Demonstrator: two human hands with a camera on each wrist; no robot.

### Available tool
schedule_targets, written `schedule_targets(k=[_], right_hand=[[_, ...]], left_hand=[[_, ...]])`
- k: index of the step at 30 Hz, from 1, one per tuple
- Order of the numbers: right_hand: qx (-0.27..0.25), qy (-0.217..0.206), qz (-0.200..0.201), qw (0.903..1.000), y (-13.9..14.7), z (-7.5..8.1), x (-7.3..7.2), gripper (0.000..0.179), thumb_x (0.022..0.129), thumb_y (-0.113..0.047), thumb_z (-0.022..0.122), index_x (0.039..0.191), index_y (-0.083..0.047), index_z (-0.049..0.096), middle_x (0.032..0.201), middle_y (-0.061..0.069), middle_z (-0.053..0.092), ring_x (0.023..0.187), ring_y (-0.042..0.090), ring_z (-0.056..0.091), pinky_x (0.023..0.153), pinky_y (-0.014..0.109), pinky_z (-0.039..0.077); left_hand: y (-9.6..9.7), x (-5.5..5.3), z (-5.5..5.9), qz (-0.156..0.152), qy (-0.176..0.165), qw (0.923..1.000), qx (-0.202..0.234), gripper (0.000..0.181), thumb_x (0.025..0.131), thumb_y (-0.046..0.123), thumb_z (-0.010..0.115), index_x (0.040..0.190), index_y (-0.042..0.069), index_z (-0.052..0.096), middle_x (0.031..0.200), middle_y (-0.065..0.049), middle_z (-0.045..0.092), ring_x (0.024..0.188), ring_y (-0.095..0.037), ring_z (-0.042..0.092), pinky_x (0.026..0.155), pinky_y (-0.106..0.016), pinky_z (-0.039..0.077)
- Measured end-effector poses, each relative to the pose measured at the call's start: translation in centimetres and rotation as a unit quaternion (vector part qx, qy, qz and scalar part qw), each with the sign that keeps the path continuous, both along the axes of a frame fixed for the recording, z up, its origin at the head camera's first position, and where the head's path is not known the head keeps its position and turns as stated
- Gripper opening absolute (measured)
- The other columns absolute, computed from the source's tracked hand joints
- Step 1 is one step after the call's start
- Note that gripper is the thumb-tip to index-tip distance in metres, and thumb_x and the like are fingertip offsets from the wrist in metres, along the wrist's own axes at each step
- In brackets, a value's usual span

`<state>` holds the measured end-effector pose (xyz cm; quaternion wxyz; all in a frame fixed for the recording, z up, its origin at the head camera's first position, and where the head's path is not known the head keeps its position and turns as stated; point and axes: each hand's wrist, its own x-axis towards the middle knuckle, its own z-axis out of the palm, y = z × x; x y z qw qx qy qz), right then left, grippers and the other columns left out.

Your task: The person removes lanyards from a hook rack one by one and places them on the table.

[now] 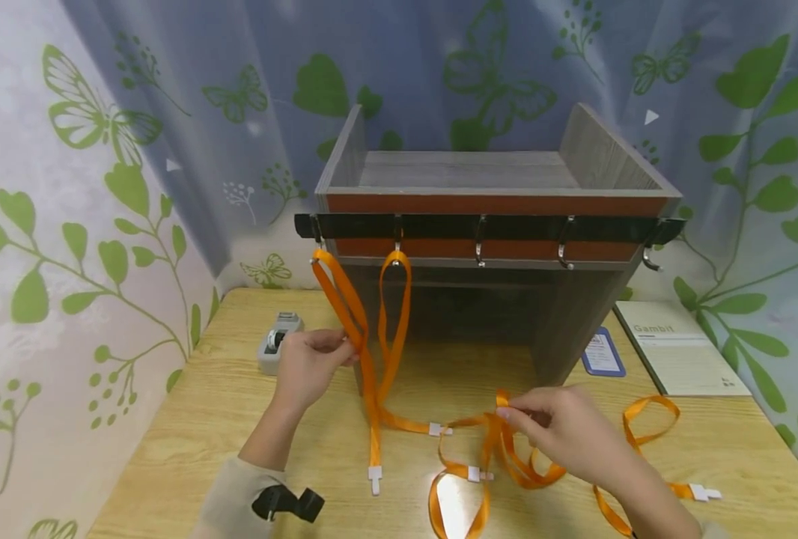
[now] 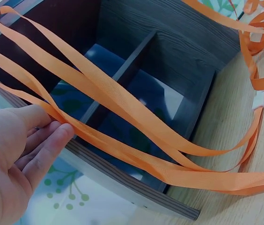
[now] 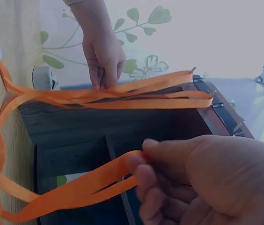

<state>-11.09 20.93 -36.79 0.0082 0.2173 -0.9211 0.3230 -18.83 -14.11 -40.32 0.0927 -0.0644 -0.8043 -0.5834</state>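
Note:
Two orange lanyards hang from the leftmost hooks of a black hook rail (image 1: 439,225) on a grey wooden shelf unit (image 1: 466,171). My left hand (image 1: 310,367) pinches the outermost hanging lanyard (image 2: 118,157) partway down its strap, beside the shelf's left side. The second hanging lanyard (image 1: 406,299) is just to the right, its lower end bending onto the table. Low in front of the shelf, my right hand (image 1: 567,427) pinches the looped end of another orange lanyard (image 3: 90,183) between thumb and index finger. Its lower straps overlap other orange straps on the table.
Three hooks to the right, such as the middle hook (image 1: 480,251), hold nothing. Another lanyard (image 1: 651,436) lies at the right. A grey device (image 1: 271,358) stands left of the shelf; a blue-framed card (image 1: 603,353) and a notebook (image 1: 682,348) lie right of it.

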Motion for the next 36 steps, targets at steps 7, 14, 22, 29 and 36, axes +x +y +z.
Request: schedule_targets(k=[7,14,22,29,36], right_hand=[[0.017,-0.042,0.040,0.9982,-0.2,0.0,-0.2,0.021,0.098,-0.033,0.063,0.084,-0.024,0.075,0.061,-0.017,0.055,0.049,-0.004,0.038,0.047,0.018,0.040],[0.016,-0.039,0.037,0.9984,-0.4,-0.7,-0.5,0.030,0.095,-0.037,0.068,0.067,-0.029,0.064,0.052,-0.019,0.043,0.046,-0.005,0.033,0.044,0.017,0.035],[-0.058,-0.059,0.016,0.9965,-0.3,-1.4,-0.8,0.028,0.097,-0.039,0.065,0.076,-0.023,0.072,0.060,-0.014,0.058,0.049,-0.001,0.047,0.046,0.020,0.044],[-0.117,-0.031,-0.024,0.9924,0.2,-0.9,-0.8,0.017,0.094,-0.029,0.071,0.101,-0.017,0.079,0.085,-0.005,0.076,0.057,0.002,0.058,0.050,0.024,0.052],[-0.150,-0.001,-0.044,0.9877,0.7,-0.4,-0.9,0.017,0.092,-0.022,0.074,0.107,-0.015,0.077,0.082,-0.005,0.075,0.054,0.005,0.054,0.046,0.024,0.046]], left_hand=[[0.0,-0.2,-0.2,0.006,-0.006,1.0000,0.002,0.021,0.088,0.004,0.074,0.107,-0.006,0.074,0.087,-0.020,0.076,0.071,-0.022,0.076,0.064,-0.023,0.062],[0.0,-0.2,-0.2,0.009,0.005,0.9999,-0.004,0.020,0.088,0.005,0.074,0.105,-0.005,0.075,0.085,-0.020,0.076,0.070,-0.023,0.076,0.063,-0.023,0.061],[0.1,0.0,-0.1,0.010,-0.003,0.9999,0.005,0.021,0.088,0.004,0.074,0.106,-0.007,0.074,0.086,-0.021,0.076,0.072,-0.030,0.076,0.069,-0.036,0.064],[0.0,0.1,-0.1,0.013,0.010,0.9999,-0.003,0.019,0.088,0.005,0.074,0.104,-0.005,0.075,0.085,-0.019,0.076,0.071,-0.030,0.076,0.067,-0.034,0.064],[0.1,0.2,0.1,0.020,0.024,0.9992,-0.024,0.018,0.088,0.004,0.072,0.103,-0.006,0.076,0.083,-0.018,0.076,0.070,-0.028,0.076,0.063,-0.022,0.061]])
